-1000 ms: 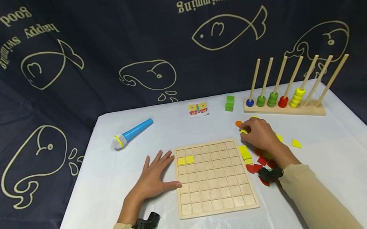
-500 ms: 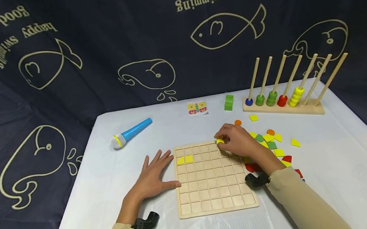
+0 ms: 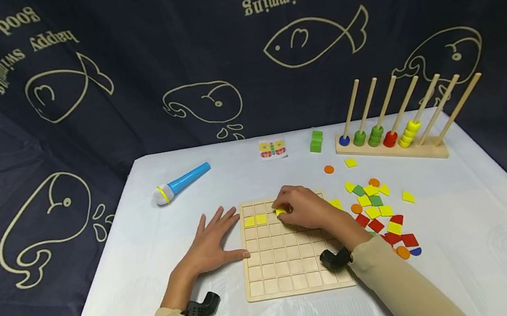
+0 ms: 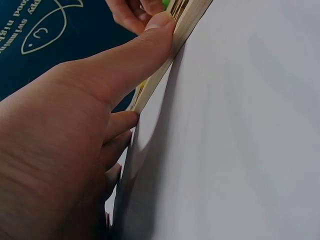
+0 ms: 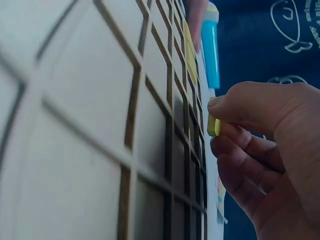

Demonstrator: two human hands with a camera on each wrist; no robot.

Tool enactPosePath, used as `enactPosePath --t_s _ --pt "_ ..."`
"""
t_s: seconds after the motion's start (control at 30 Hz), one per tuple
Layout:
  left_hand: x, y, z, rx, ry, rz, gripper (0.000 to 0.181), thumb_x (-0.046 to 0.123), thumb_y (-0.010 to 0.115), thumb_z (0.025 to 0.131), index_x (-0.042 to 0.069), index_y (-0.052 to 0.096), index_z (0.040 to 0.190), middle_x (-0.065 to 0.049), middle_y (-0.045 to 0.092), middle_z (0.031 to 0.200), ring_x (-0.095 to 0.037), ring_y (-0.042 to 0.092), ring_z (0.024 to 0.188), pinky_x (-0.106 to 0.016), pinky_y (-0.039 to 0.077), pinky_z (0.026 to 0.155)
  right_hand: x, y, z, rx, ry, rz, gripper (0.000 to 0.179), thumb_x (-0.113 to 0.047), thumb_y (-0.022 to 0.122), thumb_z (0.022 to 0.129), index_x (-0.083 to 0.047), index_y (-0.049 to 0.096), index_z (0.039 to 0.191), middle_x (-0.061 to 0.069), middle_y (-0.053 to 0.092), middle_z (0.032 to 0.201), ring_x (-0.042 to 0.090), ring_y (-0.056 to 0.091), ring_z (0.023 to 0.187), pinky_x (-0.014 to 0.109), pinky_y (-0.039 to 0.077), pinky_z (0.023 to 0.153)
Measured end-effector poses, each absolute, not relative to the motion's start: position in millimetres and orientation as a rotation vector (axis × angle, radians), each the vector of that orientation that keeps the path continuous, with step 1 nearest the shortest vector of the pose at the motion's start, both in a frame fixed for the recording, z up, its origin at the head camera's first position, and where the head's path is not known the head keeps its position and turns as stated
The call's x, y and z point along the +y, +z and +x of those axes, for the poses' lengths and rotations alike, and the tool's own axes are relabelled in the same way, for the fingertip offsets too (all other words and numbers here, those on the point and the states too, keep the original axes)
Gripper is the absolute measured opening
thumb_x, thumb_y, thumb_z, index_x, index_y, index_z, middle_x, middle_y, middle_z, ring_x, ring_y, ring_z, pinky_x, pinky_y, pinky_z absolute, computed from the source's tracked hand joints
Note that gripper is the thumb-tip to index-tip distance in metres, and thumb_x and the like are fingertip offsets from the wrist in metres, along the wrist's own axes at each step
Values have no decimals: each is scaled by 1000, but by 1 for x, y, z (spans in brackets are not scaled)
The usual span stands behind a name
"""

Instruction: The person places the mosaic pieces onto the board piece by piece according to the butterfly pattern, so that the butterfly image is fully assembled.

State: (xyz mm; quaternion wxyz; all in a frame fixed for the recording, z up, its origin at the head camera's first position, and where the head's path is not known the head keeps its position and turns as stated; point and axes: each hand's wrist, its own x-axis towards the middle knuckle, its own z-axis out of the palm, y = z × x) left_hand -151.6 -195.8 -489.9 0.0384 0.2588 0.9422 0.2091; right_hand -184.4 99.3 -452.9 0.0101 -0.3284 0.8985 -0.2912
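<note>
Yellow tile (image 5: 214, 125) is pinched between thumb and fingertips of the right hand (image 3: 304, 208), over the wooden grid board (image 3: 297, 268) at the head frame's lower centre. Two yellow pieces (image 3: 261, 219) sit in the board's upper left. Against its left edge rests the left hand (image 3: 210, 247), fingers spread, thumb on the rim. Loose coloured pieces (image 3: 386, 210) lie scattered right of centre.

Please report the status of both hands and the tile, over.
Right hand pinching yellow tile above wooden grid board. Left hand touching board's left edge. Two yellow tiles in second row; nothing seen blocking.
</note>
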Motion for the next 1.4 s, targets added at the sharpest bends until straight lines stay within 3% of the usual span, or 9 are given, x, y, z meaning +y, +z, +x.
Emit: enactPosePath --t_s 0.37,0.9,1.13,1.4 --pt "-196 -489 -149 2888 640 795 99 75 65 71 16 41 147 2 26 156 -25 11 145 -55 -2 112 81 -461 -180 2756 -855 -1019 22 -12 68 85 -12 74 106 -3 63 97 10 56 83 29 47 78" --pt "-196 -488 -150 2903 648 812 99 75 64 71 16 41 147 2 27 156 -26 12 145 -55 -1 112 103 -449 -188 2820 -916 -956 22 -10 69 86 -9 73 108 -2 64 93 10 56 77 28 48 69" --pt "-195 -488 -150 2906 649 812 99 75 64 71 15 42 147 1 28 156 -26 13 145 -55 -1 112 138 -446 -204 2799 -1160 -776 23 -8 68 88 -4 71 111 6 66 99 14 60 83 33 52 72" --pt "-197 -488 -149 2896 655 815 99 75 64 71 15 42 147 2 27 156 -26 12 145 -55 -2 112 172 -456 -219 2932 -1410 -449 21 -11 69 88 -5 72 108 3 66 96 18 60 79 37 51 69"
